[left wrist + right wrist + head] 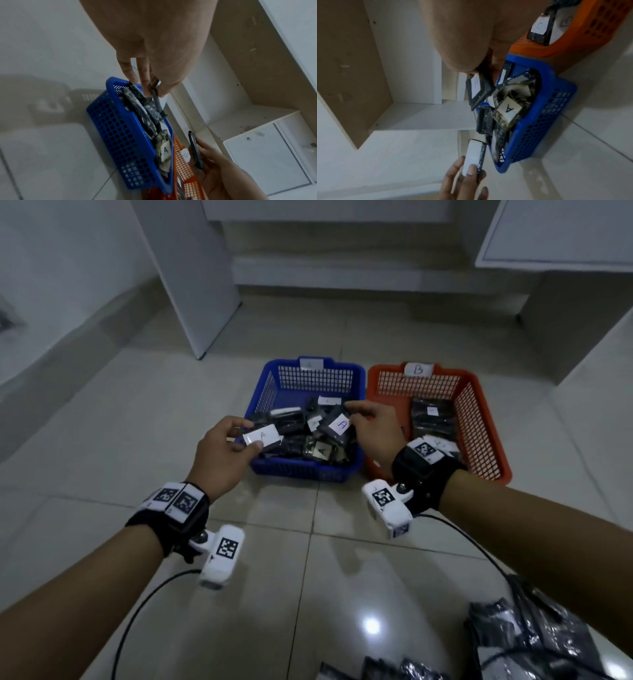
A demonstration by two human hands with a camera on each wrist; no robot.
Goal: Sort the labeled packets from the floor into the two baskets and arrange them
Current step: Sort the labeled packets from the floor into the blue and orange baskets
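A blue basket (270,392) tagged A holds several dark packets with white labels. To its right, an orange basket (479,419) tagged B holds a neat stack of dark packets (433,416). My left hand (226,446) pinches a packet labeled A (262,436) over the blue basket's near-left corner. My right hand (370,426) pinches another A packet (337,424) above the blue basket's right side. The right wrist view shows this A packet (479,89) held edge-up at my fingertips over the blue basket (539,121). A loose pile of unsorted packets (534,635) lies on the floor at bottom right.
Glossy tiled floor (325,577) lies between me and the baskets. A white cabinet panel (191,275) stands behind at the left, and white cabinets (561,234) at the back right. Black cables (137,611) trail from both wrist cameras.
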